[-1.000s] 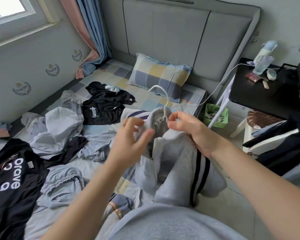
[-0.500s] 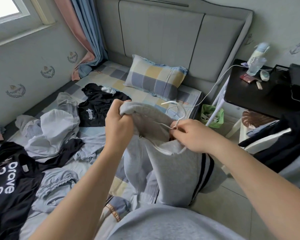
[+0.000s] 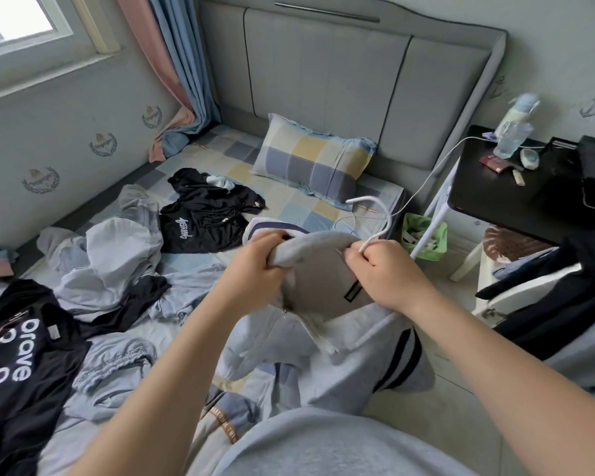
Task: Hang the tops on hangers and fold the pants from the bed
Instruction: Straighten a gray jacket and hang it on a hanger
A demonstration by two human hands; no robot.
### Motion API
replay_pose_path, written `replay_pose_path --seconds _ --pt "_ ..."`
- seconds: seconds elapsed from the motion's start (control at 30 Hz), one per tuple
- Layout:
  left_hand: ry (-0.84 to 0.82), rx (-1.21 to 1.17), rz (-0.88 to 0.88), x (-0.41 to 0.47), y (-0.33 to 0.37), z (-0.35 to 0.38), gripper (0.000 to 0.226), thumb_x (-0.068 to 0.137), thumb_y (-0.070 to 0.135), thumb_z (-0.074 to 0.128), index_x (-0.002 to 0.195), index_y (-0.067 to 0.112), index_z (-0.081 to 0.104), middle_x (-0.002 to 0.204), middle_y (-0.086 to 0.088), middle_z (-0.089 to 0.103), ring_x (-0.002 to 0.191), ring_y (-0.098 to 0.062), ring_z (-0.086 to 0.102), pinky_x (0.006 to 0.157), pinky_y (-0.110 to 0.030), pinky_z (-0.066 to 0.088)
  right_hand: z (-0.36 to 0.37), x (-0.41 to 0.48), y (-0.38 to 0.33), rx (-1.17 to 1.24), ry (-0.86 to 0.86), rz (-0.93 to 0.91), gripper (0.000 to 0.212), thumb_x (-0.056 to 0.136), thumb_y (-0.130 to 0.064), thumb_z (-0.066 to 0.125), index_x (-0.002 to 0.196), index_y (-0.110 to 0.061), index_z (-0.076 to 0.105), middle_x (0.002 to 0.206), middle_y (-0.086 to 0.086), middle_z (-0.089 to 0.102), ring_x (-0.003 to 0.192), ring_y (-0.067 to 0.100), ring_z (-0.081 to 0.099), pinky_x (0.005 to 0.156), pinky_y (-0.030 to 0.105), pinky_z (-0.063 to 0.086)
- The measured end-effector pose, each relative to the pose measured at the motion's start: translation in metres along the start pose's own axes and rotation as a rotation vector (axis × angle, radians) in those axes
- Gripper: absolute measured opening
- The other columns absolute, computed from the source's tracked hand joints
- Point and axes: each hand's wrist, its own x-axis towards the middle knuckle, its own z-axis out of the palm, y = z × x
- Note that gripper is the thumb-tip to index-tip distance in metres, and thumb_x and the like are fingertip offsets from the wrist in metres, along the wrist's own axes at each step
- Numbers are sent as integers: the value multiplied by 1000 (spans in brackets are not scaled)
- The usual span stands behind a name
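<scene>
The grey top (image 3: pixel 323 269) is in the middle of the frame, held up over the bed (image 3: pixel 282 207). Its neck stretches sideways between the two hands, and the rest hangs down. The left hand (image 3: pixel 258 266) curls its fingers tight round the neck's left side. The right hand (image 3: pixel 392 276) pinches the stem of the white hanger (image 3: pixel 389 219), whose hook pokes toward the upper right. A black top (image 3: pixel 200 221) lies further left.
</scene>
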Motion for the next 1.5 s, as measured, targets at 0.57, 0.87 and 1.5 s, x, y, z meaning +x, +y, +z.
replay_pose_path --seconds 0.57,0.87,1.5 --pt "396 77 -217 -25 -67 -5 13 100 13 56 114 12 59 94 1 66 84 -19 61 70 -29 40 -25 -12 4 169 -58 -161 55 98 -37 41 58 1 46 53 10 43 50 24 43 53 28 35" --pt "511 117 -237 -8 -68 -23 22 100 6 49 112 8 67 104 -6 55 100 -29 54 84 -31 38 -27 -15 6 11 -133 -160 47 97 -35 43 61 -5 42 53 9 41 51 23 40 56 44 38" --pt "16 180 256 -19 -10 4 20 97 25 55 107 19 71 91 11 57 83 -15 57 71 -33 48 -14 -7 5 24 -152 -203 47 101 -35 46 58 -15 48 54 1 47 53 17 47 62 44 43"
